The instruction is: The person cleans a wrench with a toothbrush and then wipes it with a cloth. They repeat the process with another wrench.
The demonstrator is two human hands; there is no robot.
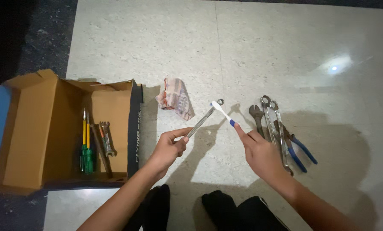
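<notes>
Far left of the wrench: open cardboard box with screwdrivers and small spanners inside. Just left, above: crumpled cloth. Left hand closed around wrench's lower end, ring end raised. Toothbrush touching ring end, pinched in right hand. Right of wrench, on tiled floor: spanners, blue-handled pliers

Dim overall, lit from one overhead source that leaves a small white glare spot on the polished floor. Soft shadows fall rightward (corners go nearly black). Focus is slightly soft throughout.
</notes>
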